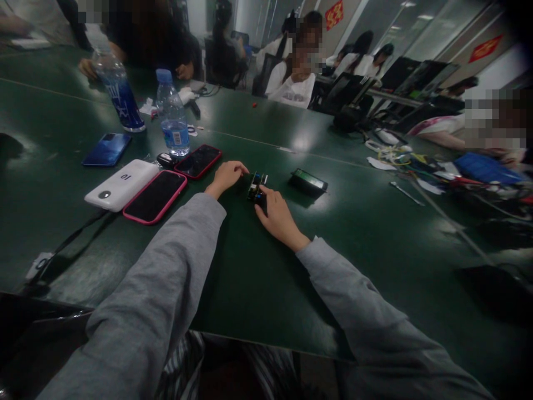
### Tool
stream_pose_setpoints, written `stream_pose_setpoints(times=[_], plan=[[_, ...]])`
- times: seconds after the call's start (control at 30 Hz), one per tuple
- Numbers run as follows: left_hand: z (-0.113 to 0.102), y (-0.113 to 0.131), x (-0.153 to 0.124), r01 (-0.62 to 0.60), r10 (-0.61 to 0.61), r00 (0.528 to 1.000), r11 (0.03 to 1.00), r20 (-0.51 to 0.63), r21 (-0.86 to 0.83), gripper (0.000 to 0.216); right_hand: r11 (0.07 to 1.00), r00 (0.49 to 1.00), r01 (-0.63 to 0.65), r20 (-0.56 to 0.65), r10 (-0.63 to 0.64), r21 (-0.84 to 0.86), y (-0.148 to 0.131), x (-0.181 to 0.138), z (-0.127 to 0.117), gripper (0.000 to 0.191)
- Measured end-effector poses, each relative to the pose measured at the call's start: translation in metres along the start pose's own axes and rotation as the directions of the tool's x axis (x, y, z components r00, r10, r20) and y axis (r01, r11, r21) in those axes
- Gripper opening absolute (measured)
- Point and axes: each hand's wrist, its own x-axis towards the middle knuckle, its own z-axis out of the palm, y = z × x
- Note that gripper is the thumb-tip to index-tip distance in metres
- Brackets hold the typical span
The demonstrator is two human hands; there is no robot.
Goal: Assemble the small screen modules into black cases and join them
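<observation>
Touching a small circuit board (254, 187) left of the black case (308, 183), the fingers of our right hand (280, 218) perhaps gripped it; we could not tell. Those of our left hand (227, 176) curved close by, farther left of the case, their hold unclear. We judged uneven pressure might skid the board across the worktop (258, 278).

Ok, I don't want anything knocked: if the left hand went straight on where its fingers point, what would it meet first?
The left hand would most likely meet the small electronic part first, just ahead of it. Whether the two already touch is hard to tell from this view.
</observation>
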Motion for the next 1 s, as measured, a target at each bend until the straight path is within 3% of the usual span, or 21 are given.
stream_pose_setpoints(times=[1.0], plan=[[-0.0009, 0.0023, -0.0008, 0.004, -0.005, 1.0, 0.999, 0.007, 0.037, 0.034, 1.0, 1.0, 0.002, -0.016, -0.001, 0.007, 0.0013, -0.0002, 0.0018, 0.05]])
